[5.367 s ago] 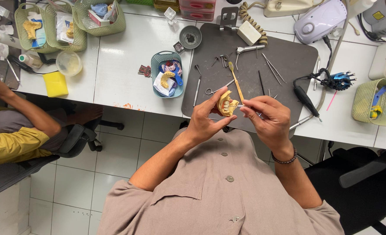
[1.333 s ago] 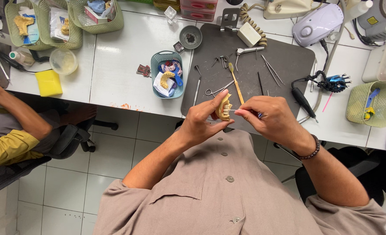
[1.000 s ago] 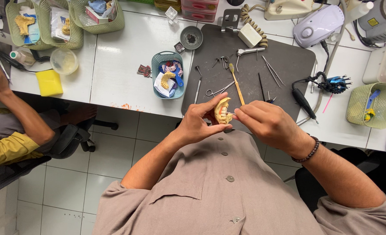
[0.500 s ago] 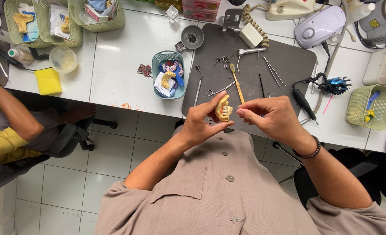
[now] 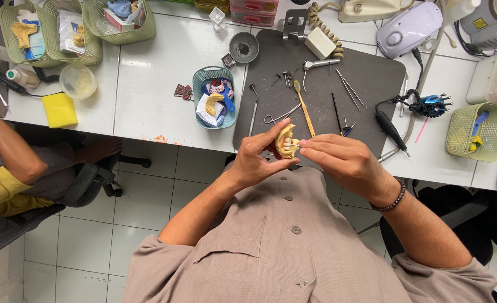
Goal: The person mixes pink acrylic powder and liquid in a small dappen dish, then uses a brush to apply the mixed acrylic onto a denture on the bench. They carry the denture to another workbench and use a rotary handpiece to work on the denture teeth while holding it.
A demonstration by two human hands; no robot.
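Dental model [image 5: 285, 142], a yellowish plaster cast with pale teeth set in it, sits pinched in the left hand [image 5: 257, 160], thumb on its far side and fingers curled under its near side, held in the air just off the near edge of the dark work mat [image 5: 371, 78]. The right hand [image 5: 341, 160] is touching the cast from the right, its fingertips [image 5: 304, 147] pressed together around a thin instrument whose tip meets the teeth; the tool itself is too small to make out. A beaded bracelet [image 5: 393, 201] circles the right wrist.

In the head view, the mat beyond the hands carries a yellow-handled brush [image 5: 303, 105], scissors [image 5: 276, 116] and several slim metal picks. Left of the mat stands a small teal basket [image 5: 197, 90] holding another cast and blue pieces. Further left on the white table [image 5: 147, 84] lie a yellow sponge [image 5: 59, 109] and green baskets [image 5: 100, 47]. At the far right is another green basket [image 5: 461, 134]. A co-worker's arm in a yellow sleeve [image 5: 1, 191] shows at the left edge.
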